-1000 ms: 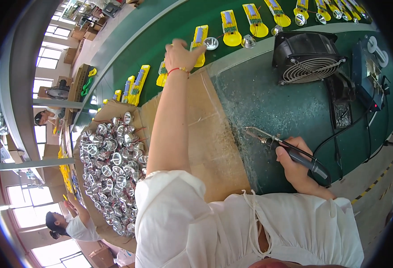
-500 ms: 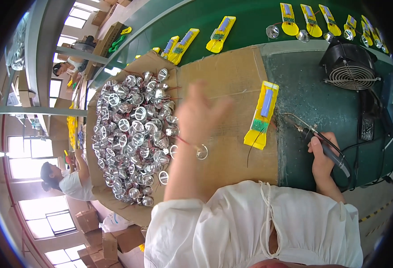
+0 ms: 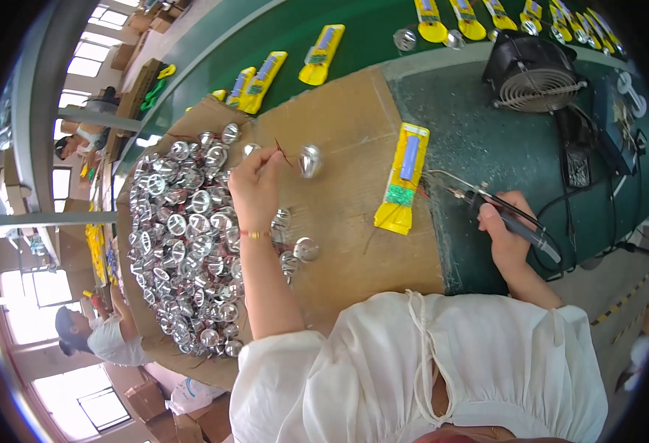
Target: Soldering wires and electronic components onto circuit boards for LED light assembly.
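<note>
My left hand (image 3: 256,193) pinches the thin red wires of a small silver lamp reflector (image 3: 310,161), which hangs slightly blurred to the right of my fingers. Just left of that hand lies a large heap of similar silver reflectors (image 3: 191,221) with red wires. My right hand (image 3: 505,229) is closed around the grey handle of a soldering iron (image 3: 535,238), its metal tip pointing left. Between my hands, on brown cardboard (image 3: 332,251), rests a yellow plastic shell (image 3: 393,220) with a blue-violet cell and a green circuit board. A thin bent metal tube ends close beside the shell.
A black fan (image 3: 535,77) with a wire grille stands at the back right, with cables beside it. Yellow shells (image 3: 323,55) line the green belt (image 3: 369,44) beyond the cardboard. Two people work at the far left. A white spool (image 3: 631,94) sits far right.
My left hand, blurred and spread over the cardboard before, now pinches a reflector's wires near the heap. My right hand keeps hold of the soldering iron. The whole view has shifted.
</note>
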### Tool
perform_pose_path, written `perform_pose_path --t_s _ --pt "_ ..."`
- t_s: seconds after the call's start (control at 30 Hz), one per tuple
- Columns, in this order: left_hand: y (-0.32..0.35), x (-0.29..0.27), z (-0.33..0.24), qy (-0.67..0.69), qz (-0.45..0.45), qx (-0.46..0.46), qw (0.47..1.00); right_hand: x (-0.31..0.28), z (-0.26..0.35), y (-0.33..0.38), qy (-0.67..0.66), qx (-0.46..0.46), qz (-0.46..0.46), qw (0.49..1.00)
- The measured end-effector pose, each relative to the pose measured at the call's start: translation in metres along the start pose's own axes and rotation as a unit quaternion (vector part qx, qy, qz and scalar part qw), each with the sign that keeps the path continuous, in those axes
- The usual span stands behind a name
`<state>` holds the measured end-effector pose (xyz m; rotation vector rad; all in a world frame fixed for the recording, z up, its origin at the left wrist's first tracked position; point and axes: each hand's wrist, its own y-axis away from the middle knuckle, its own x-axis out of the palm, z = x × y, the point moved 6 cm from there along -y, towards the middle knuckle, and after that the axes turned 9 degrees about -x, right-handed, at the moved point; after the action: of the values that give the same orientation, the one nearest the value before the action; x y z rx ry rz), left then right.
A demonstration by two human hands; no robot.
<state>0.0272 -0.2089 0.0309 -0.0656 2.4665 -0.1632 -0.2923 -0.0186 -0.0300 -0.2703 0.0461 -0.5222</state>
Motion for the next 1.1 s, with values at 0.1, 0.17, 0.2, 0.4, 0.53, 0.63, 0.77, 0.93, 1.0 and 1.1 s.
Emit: perform_pose_path --t_s 0.1,0.17,0.2,0.4,0.53,0.63,0.77,0.93,1.0,1.1 --pt "0.032 0.012 -0.002 0.059 0.029 -0.033 0.997 0.006 0.010 0.002 -0.002 -0.007 0.028 1.000" --pt "0.042 0.008 -0.014 0.101 0.028 -0.063 0.992 0.011 0.016 0.002 -0.029 -0.036 0.056 0.997" --pt "0.042 0.002 -0.013 0.091 0.013 -0.052 0.994 0.009 0.016 0.005 -0.027 -0.033 0.054 0.998" --pt "0.062 0.004 -0.037 0.209 0.068 -0.053 0.974 0.009 0.019 0.015 0.002 -0.070 0.082 0.994" --pt "0.092 0.064 -0.040 0.037 0.163 -0.058 0.984 0.017 0.018 0.019 0.002 -0.047 0.108 0.993" --pt "0.101 0.080 -0.037 0.031 0.172 -0.026 0.984 0.020 0.017 0.018 0.022 -0.049 0.109 0.993" --pt "0.104 0.089 -0.035 0.006 0.201 -0.015 0.979 0.026 0.015 0.020 0.026 -0.049 0.117 0.992" --pt "0.101 0.092 -0.033 0.022 0.214 -0.044 0.976 0.028 0.014 0.021 0.027 -0.033 0.114 0.993" --pt "0.100 0.093 -0.032 -0.015 0.215 -0.028 0.976 0.028 0.013 0.018 0.022 -0.046 0.112 0.992" --pt "0.101 0.094 -0.028 0.013 0.226 -0.050 0.973 0.029 0.016 0.019 0.010 -0.048 0.132 0.990"
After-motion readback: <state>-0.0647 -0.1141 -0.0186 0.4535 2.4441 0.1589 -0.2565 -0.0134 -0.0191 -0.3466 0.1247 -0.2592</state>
